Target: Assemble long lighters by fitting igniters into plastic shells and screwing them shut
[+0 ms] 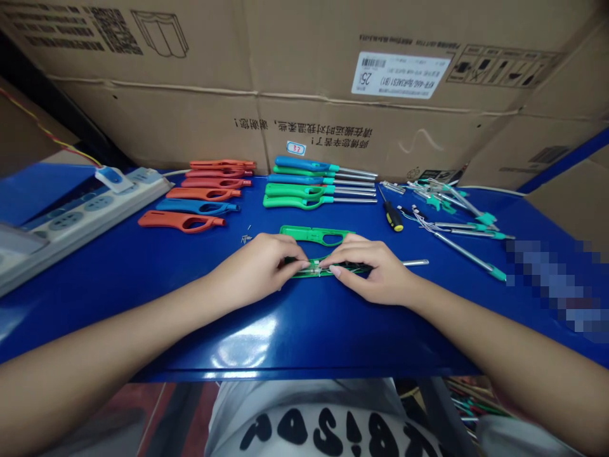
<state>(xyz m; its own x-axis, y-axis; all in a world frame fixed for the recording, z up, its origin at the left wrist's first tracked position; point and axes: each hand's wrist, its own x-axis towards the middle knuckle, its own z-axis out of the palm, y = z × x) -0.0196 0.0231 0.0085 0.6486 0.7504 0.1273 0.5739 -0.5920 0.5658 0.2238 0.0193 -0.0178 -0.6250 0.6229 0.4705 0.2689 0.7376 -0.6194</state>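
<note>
On the blue table before me lies an opened green lighter body [311, 271], its inner parts exposed and its metal tube [416, 263] pointing right. My left hand [266, 261] pinches at the left end of this body, fingers closed. With thumb and forefinger close together, my right hand [375, 270] presses on the parts and wires near the middle. What exactly lies between the fingertips is too small to make out. Just beyond, the loose green half shell [316, 235] rests with its hollow side up.
Orange and blue lighter shells [183, 221] lie at the left, near small screws [246, 238] and a power strip [85, 212]. Lighters with metal tubes [304, 200] line the back. At right are a screwdriver [392, 216] and loose tube assemblies [469, 254]. A cardboard box [304, 76] stands behind.
</note>
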